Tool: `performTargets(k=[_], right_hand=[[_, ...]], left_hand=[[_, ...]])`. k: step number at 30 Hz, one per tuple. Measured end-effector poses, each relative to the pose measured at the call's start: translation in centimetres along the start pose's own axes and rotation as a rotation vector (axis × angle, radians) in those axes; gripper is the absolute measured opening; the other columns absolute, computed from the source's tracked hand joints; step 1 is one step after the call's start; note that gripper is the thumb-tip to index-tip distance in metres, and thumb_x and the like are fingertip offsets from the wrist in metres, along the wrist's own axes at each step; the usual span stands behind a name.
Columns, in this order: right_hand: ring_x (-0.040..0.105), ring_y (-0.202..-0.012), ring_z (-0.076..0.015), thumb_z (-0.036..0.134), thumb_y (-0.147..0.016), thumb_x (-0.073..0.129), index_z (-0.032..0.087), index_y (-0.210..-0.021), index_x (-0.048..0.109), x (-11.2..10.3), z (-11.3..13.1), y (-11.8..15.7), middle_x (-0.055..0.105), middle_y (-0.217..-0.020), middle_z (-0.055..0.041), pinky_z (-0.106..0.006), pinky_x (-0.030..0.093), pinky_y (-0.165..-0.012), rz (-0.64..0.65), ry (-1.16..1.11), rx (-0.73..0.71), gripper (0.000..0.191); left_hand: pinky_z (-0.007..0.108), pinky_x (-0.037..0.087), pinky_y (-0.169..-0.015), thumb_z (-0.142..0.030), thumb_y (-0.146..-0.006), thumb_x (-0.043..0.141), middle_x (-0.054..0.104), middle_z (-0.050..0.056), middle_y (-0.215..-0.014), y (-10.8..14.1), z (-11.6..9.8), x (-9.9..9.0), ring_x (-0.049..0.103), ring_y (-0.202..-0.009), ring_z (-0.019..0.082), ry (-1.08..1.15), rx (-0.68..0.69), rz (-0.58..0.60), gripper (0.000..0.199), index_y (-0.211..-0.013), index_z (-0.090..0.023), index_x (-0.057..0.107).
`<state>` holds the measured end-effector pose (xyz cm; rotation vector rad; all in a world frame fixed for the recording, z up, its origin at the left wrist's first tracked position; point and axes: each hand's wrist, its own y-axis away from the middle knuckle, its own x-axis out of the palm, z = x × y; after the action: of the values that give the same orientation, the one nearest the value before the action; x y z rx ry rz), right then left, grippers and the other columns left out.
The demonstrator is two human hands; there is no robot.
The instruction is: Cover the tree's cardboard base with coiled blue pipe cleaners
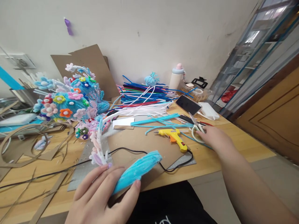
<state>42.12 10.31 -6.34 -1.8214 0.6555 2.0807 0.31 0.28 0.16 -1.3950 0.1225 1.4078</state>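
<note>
Left grip (98,196) pinches a blue fuzzy strip (140,166); right grip (216,140), seemingly curled round the scissors (196,125), could knock the glue gun (176,138) beside it by swinging inward.

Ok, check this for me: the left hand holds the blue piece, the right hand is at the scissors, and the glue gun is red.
The colour is wrong: the head view shows a yellow glue gun. The left hand does hold the blue piece, and the right hand is at the scissors.

Pale scuffed wall (161,37), white socket (23,61), wooden table (247,144), light floor (275,172), glass-sided shelves (253,56), brown panelled woodwork (268,121)
</note>
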Motion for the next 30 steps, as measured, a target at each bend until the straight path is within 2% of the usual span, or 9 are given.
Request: performTargets(k=[5,9,11,13,15,19,23,26,30], right_hand=[[0.068,-0.094,-0.0215,0.036,-0.096,0.060,0.016,-0.107,0.067,-0.4,0.5,-0.1,0.070,-0.107,-0.0072,-0.041,0.056,-0.083,-0.114,-0.084,-0.070,0.024],[0.068,-0.100,-0.0337,0.035,-0.093,0.057,0.015,-0.101,0.073,-1.6,2.4,2.7,0.074,-0.105,-0.0147,-0.045,0.054,-0.081,-0.307,-0.221,-0.197,0.027],[0.067,-0.106,-0.0287,0.031,-0.094,0.053,0.019,-0.106,0.071,-2.4,3.8,5.5,0.073,-0.114,-0.0109,-0.038,0.054,-0.085,-0.384,-0.319,-0.350,0.025],[0.068,-0.102,-0.0224,0.035,-0.096,0.052,0.023,-0.097,0.071,-3.3,5.3,8.8,0.074,-0.108,-0.0057,-0.031,0.055,-0.084,-0.416,-0.429,-0.551,0.022],[0.069,-0.097,-0.0224,0.026,-0.095,0.055,0.022,-0.091,0.069,-4.1,6.8,12.0,0.075,-0.098,-0.0067,-0.036,0.053,-0.090,-0.459,-0.698,-0.922,0.015],[0.061,-0.116,-0.0217,0.019,-0.092,0.061,0.023,-0.117,0.065,-5.1,9.4,16.2,0.069,-0.122,-0.0069,-0.036,0.047,-0.101,-0.180,-0.853,-1.231,0.026],[0.059,-0.116,-0.0196,0.019,-0.095,0.056,0.021,-0.129,0.058,-4.6,11.2,17.6,0.068,-0.122,-0.0063,-0.036,0.045,-0.103,0.164,-1.070,-1.322,0.034],[0.062,-0.103,-0.0199,0.020,-0.091,0.061,0.019,-0.121,0.061,-3.8,11.9,18.0,0.069,-0.110,-0.0061,-0.037,0.048,-0.095,0.203,-1.187,-1.273,0.030],[0.062,-0.097,-0.0191,0.018,-0.089,0.065,0.019,-0.112,0.064,-3.3,12.2,18.2,0.067,-0.101,-0.0046,-0.036,0.047,-0.090,0.178,-1.226,-1.214,0.023]], left_hand=[[0.035,0.036,-0.110,-0.009,-0.090,0.052,0.071,0.004,-0.107,0.5,0.1,0.3,0.062,-0.113,0.017,0.054,-0.027,-0.029,0.032,-0.106,-0.030,0.069],[0.037,0.036,-0.112,-0.013,-0.092,0.048,0.073,0.005,-0.111,0.8,0.4,0.4,0.067,-0.110,0.018,0.094,0.013,-0.029,0.032,-0.109,-0.028,0.070],[0.037,0.039,-0.110,-0.012,-0.093,0.046,0.073,0.005,-0.113,0.8,0.5,0.3,0.068,-0.108,0.019,0.102,-0.005,-0.007,0.035,-0.114,-0.029,0.068],[0.038,0.041,-0.107,-0.011,-0.093,0.044,0.074,0.004,-0.113,0.8,0.6,0.3,0.069,-0.106,0.019,0.100,-0.021,0.007,0.039,-0.118,-0.031,0.066],[0.038,0.043,-0.105,-0.012,-0.093,0.045,0.075,0.003,-0.111,0.7,0.7,0.2,0.070,-0.102,0.019,0.086,-0.016,0.007,0.039,-0.119,-0.032,0.066],[0.039,0.043,-0.103,-0.011,-0.091,0.050,0.075,0.005,-0.107,0.4,0.7,0.1,0.072,-0.097,0.019,0.063,0.023,0.022,0.033,-0.114,-0.029,0.067],[0.036,0.040,-0.102,-0.007,-0.091,0.050,0.076,0.003,-0.103,-0.2,0.3,0.0,0.072,-0.095,0.017,0.119,-0.008,0.034,0.025,-0.100,-0.025,0.066],[0.032,0.040,-0.101,-0.011,-0.093,0.055,0.077,0.001,-0.101,-1.0,-0.1,0.1,0.072,-0.090,0.013,0.215,-0.084,-0.012,0.012,-0.092,-0.021,0.062],[0.029,0.042,-0.096,-0.014,-0.096,0.052,0.078,0.000,-0.096,-1.8,-0.4,0.3,0.073,-0.083,0.011,0.237,-0.138,-0.052,0.011,-0.091,-0.021,0.059]])
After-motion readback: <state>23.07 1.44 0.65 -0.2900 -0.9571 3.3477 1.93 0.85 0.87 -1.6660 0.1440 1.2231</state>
